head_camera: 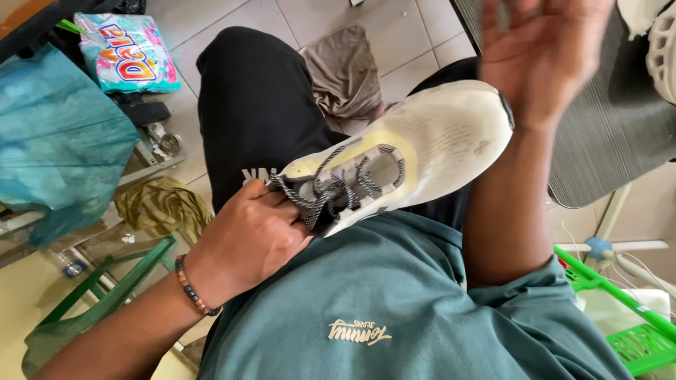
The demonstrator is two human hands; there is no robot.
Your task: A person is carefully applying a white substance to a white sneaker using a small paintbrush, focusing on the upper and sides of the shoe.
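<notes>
Tiled floor, seated lap. Left hand grips white sneaker at heel collar (light, soft upper; laces loose). Right hand open, blurred, at toe.

Left hand: at about eight o'clock from the centre of the view, bare forearm running in from the seven o'clock corner, beaded band on the wrist, fingers curled shut with the knuckles turned toward two o'clock. Right hand: at about one o'clock, raised, blurred, palm open and fingers loosely spread toward twelve o'clock, clasping nothing; its bare forearm drops straight toward five o'clock to a bent elbow beside the torso. Both arms bare from short teal sleeves, the hands well apart, left low and right high.
</notes>
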